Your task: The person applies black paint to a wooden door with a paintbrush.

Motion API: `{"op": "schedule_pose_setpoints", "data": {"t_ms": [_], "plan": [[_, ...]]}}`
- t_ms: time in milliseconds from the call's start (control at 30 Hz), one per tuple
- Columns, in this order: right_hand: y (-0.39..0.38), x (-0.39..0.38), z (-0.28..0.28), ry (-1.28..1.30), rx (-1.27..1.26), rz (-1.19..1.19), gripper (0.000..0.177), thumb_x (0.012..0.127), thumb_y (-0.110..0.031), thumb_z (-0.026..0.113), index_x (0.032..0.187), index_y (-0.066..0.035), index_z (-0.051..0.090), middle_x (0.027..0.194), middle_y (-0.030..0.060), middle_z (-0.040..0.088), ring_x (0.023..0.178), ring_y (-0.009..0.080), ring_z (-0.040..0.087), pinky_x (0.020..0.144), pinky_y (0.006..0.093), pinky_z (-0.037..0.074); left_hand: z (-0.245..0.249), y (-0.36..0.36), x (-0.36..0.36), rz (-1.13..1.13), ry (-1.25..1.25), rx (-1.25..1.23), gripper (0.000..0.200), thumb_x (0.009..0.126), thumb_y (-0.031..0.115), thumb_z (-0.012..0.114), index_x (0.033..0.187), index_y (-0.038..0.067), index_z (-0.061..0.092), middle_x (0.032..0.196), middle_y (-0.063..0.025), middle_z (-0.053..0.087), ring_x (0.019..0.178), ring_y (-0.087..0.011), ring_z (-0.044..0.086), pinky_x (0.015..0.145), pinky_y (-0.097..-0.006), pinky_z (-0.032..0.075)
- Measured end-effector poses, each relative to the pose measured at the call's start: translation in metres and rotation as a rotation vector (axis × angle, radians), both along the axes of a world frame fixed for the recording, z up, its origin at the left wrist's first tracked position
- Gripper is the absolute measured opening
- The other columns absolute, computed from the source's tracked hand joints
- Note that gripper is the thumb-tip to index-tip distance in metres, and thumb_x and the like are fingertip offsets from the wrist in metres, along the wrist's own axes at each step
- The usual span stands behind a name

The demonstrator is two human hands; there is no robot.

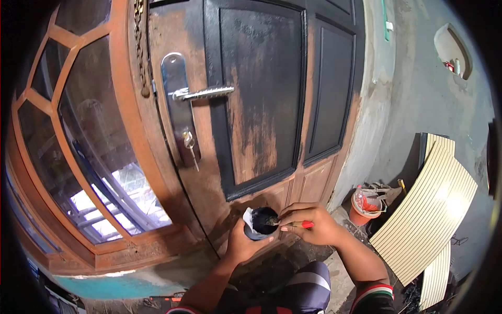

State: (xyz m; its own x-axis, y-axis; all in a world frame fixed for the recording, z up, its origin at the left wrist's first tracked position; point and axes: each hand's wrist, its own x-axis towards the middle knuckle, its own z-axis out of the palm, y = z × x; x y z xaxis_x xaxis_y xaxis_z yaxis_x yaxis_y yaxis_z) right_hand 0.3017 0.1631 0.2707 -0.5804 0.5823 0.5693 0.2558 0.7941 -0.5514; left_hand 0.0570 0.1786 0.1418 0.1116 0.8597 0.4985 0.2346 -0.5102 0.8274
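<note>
From my end, I saw the left hand (242, 243) curled round the cup (255, 234), the right hand (317, 226) pinching the brush (307, 224), its head in the cup's mouth. Just beyond stood the door (264, 63), partly black, partly brown; to the right, I made out a bucket (360, 215) and the wall (413, 104)

Pretty rough spot tbh, patchy grey wall (400, 104) with a little niche (448, 43) on the right, orange-brown window frame (132, 104) left, bright light showing in the lower panes (133, 186)
</note>
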Motion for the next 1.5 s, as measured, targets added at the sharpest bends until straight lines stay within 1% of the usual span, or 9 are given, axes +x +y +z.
{"op": "schedule_pose_setpoints", "data": {"t_ms": [100,400,633,867,900,1033,1200,1367,1500], "plan": [[0.007,0.013,-0.002,-0.26,-0.039,0.084,0.021,0.09,0.001,0.08,0.11,-0.001,0.079,0.105,0.0169,0.076,0.095,0.0403,0.073,0.084,0.0454,0.059,0.0,-0.003,-0.001,0.055,0.111,0.032,0.08,0.073,0.016,0.103,0.14,0.001,0.061,0.13,-0.0121,0.072,0.119,-0.0211,0.068,0.106,-0.0392,0.054],[0.016,0.023,0.009,0.002,-0.065,-0.119,0.017,0.093,-0.004,0.084,0.11,-0.003,0.082,0.104,0.0142,0.078,0.095,0.0288,0.077,0.085,0.0405,0.058,0.022,0.013,0.014,-0.004,-0.041,-0.006,0.078,0.074,0.013,0.102,0.14,0.002,0.062,0.129,-0.0083,0.072,0.118,-0.0185,0.068,0.108,-0.0375,0.053],[0.052,-0.002,0.047,0.327,0.314,-0.302,0.013,0.094,-0.006,0.085,0.106,-0.002,0.082,0.105,0.0132,0.081,0.098,0.028,0.078,0.087,0.0367,0.059,-0.003,0.021,0.005,0.018,-0.158,-0.026,0.077,0.074,0.009,0.101,0.14,0.002,0.062,0.131,-0.0078,0.071,0.118,-0.0189,0.068,0.108,-0.037,0.053],[0.117,-0.004,0.064,-0.049,0.356,-0.22,0.012,0.09,-0.003,0.084,0.101,0.0,0.08,0.1,0.0159,0.079,0.085,0.0321,0.074,0.078,0.0382,0.057,-0.04,-0.02,-0.022,0.129,-0.104,-0.048,0.078,0.072,0.014,0.104,0.137,0.003,0.063,0.127,-0.008,0.072,0.115,-0.02,0.068,0.105,-0.0376,0.053],[0.123,-0.003,0.08,0.016,0.375,-0.234,0.011,0.09,-0.002,0.084,0.099,0.0,0.079,0.1,0.0158,0.079,0.087,0.0326,0.075,0.079,0.0385,0.058,-0.05,-0.023,-0.029,0.147,-0.048,-0.061,0.079,0.072,0.021,0.104,0.137,0.003,0.064,0.126,-0.0118,0.072,0.117,-0.026,0.07,0.105,-0.0392,0.054],[0.134,0.004,0.125,0.305,0.649,-0.395,0.014,0.088,0.002,0.083,0.101,0.0,0.08,0.105,0.0172,0.081,0.095,0.0323,0.079,0.086,0.0369,0.062,-0.056,-0.039,-0.034,0.144,-0.092,-0.055,0.07,0.072,0.011,0.103,0.131,0.005,0.065,0.122,-0.0071,0.073,0.113,-0.0204,0.07,0.104,-0.0376,0.054],[0.159,0.02,0.013,0.191,0.822,-0.356,0.046,0.078,0.013,0.072,0.121,-0.003,0.077,0.119,0.0186,0.078,0.108,0.036,0.078,0.095,0.0406,0.063,-0.077,-0.049,-0.04,0.1,-0.121,-0.156,0.069,0.072,0.008,0.101,0.132,0.006,0.066,0.122,-0.0061,0.073,0.112,-0.0203,0.071,0.103,-0.0375,0.055],[0.131,0.039,-0.043,-0.068,0.33,-0.229,0.019,0.087,0.002,0.079,0.106,0.0,0.081,0.11,0.0177,0.081,0.104,0.0356,0.078,0.092,0.0431,0.063,-0.099,-0.051,-0.055,0.074,-0.097,-0.112,0.068,0.074,0.02,0.104,0.128,0.004,0.067,0.12,-0.0095,0.075,0.11,-0.0238,0.073,0.1,-0.0398,0.057],[0.141,0.033,0.068,-0.213,0.181,-0.094,0.008,0.09,-0.005,0.081,0.096,-0.001,0.082,0.099,0.015,0.081,0.097,0.0329,0.078,0.087,0.0411,0.06,-0.085,-0.06,-0.048,0.117,-0.012,-0.168,0.068,0.074,0.019,0.103,0.129,0.005,0.067,0.122,-0.0095,0.074,0.111,-0.0246,0.073,0.101,-0.0398,0.056]]}}
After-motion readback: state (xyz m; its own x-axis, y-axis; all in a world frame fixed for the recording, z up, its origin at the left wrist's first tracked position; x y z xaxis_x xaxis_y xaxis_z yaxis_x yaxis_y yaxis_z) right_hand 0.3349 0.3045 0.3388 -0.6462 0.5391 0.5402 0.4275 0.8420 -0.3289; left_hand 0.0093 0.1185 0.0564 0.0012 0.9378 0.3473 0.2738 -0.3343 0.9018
